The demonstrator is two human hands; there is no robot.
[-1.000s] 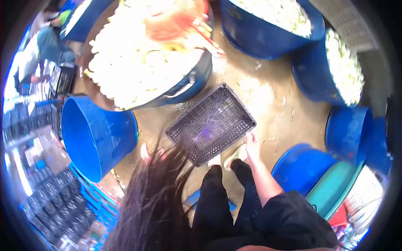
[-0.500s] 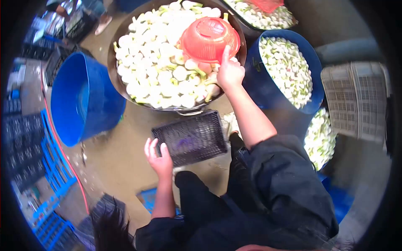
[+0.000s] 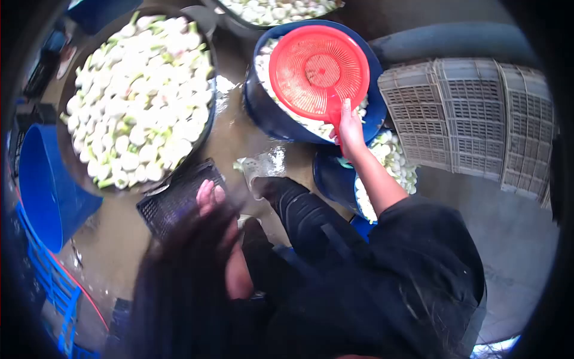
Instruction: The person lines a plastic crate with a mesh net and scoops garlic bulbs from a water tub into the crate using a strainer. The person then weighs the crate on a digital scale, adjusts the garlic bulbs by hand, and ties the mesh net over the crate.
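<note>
My right hand (image 3: 350, 133) grips the handle of a red strainer (image 3: 320, 69), which is over a blue tub (image 3: 257, 107) of pale bulbs. Its round bowl hides much of the bulbs under it. My left hand (image 3: 210, 194), partly covered by dark hair, is near a black crate (image 3: 185, 190) on the wet floor. Its visible fingers are raised, and whether they are spread or pressed together is blurred. A wide round vessel (image 3: 213, 99) heaped with white and green bulbs (image 3: 140, 96) stands at the upper left.
Pale crates (image 3: 472, 116) are stacked at the right. Another tub (image 3: 326, 179) of bulbs stands below the strainer's tub. A blue bin (image 3: 51, 185) and a blue rack (image 3: 51, 275) are at the left. A long tray (image 3: 278, 9) of bulbs shows at the top.
My right hand has taken hold of the red strainer, which has moved from the round vessel to over the blue tub. The view has shifted right, and hair now covers part of my left arm.
</note>
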